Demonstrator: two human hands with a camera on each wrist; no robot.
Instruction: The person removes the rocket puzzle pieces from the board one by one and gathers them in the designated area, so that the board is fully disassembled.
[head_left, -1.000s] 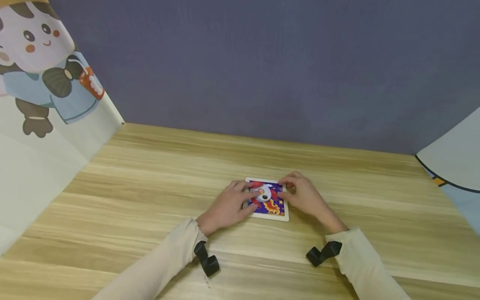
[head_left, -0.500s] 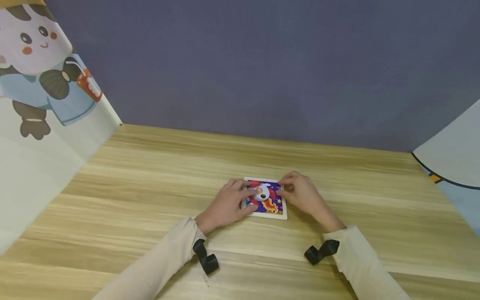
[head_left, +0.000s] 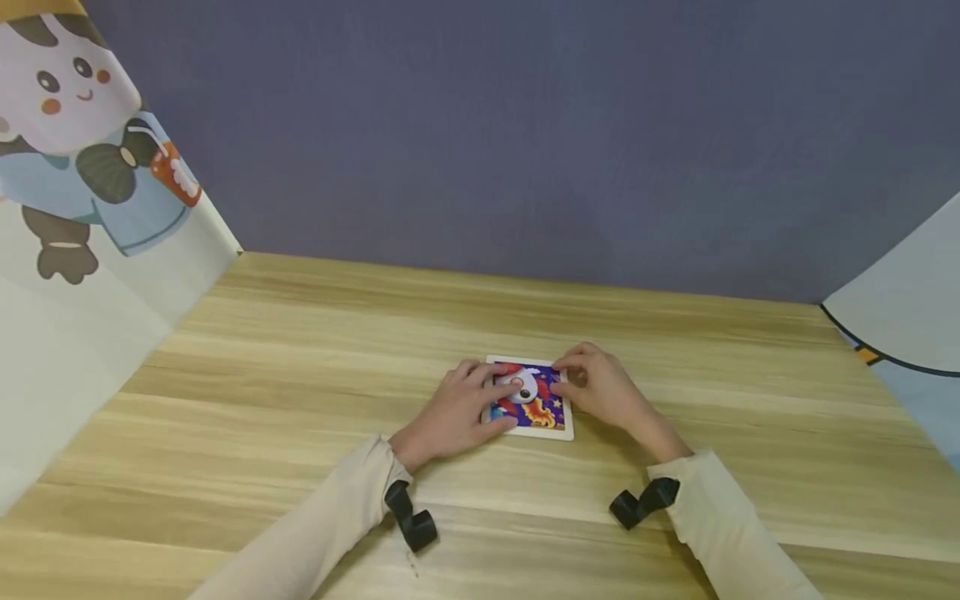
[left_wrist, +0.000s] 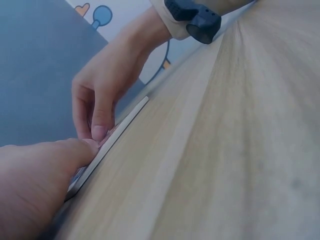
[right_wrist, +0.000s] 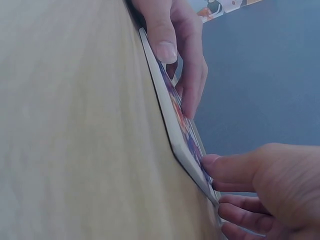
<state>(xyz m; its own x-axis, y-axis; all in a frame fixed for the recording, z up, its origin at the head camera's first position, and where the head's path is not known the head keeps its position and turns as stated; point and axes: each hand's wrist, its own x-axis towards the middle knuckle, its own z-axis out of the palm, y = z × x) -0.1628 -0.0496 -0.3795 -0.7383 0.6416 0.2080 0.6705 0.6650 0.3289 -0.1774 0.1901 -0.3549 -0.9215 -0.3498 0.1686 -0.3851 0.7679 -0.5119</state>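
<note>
A small white-framed picture board point(head_left: 549, 432) lies flat on the wooden table. It shows a red-and-white cartoon figure with flames on purple; seams are too fine to make out. From the left, my left hand point(head_left: 457, 411) rests on it with spread, mostly straight fingers, covering part of the picture. Its thumb lies near the board's front edge. My right hand point(head_left: 611, 392) is at the far right corner, fingers bent. In the right wrist view, the right thumb point(right_wrist: 227, 167) touches the picture while the other fingers reach the frame's side. Their exact contact is partly hidden.
The wood-grain table point(head_left: 315, 350) extends around the board. A dark blue-grey wall point(head_left: 525, 142) rises behind it. White panels with cartoon prints stand at the left point(head_left: 135, 308) and right. Black wrist devices point(head_left: 412, 517) hang from both beige sleeves point(head_left: 322, 517).
My left thumb has slid a little toward the board's front edge. The right hand stays at the same corner, and the whole head view has shifted slightly.
</note>
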